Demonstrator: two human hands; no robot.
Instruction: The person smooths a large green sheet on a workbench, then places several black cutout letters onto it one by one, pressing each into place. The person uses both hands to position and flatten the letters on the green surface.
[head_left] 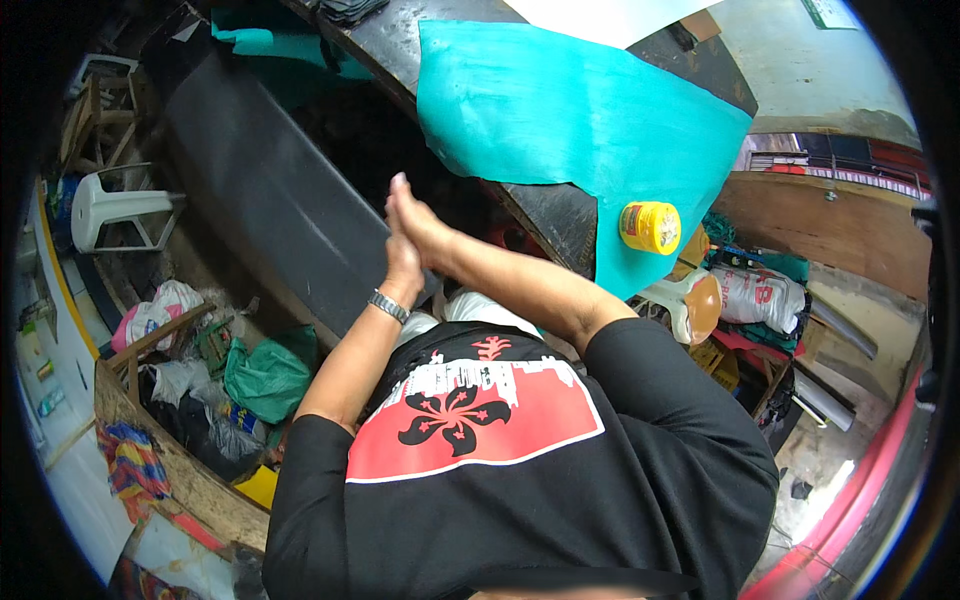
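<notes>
From where I sit, taking the clock from the middle of my view, the largest thing is the long black surface (260, 190) slanting away toward 10 o'clock. Next comes the dark bench (552, 218), running from 12 to 2. Over it lies the teal sheet (570, 120), mostly at 1 o'clock, its near corner dropping past the bench's edge. A white stool (120, 215) stands well apart, between 9 and 10.

My hands come next in size, between 10 and 11 o'clock: left hand (402, 264) and right hand (424, 226) pressed palm to palm, fingers pointing to 12. I see nothing gripped; whether something thin is hidden between the palms, I cannot tell. Smaller again is the yellow tub (650, 228) at 2 o'clock, resting on the sheet, out of reach of my joined fingers. The smallest is the wristwatch (389, 305) on my left wrist.

I judge this a pause or a hand-rubbing step in work around the sheet, which neither hand touches. Any next move on sheet or tub calls for parting the palms first; for the tub, the right hand lies on the better side.
</notes>
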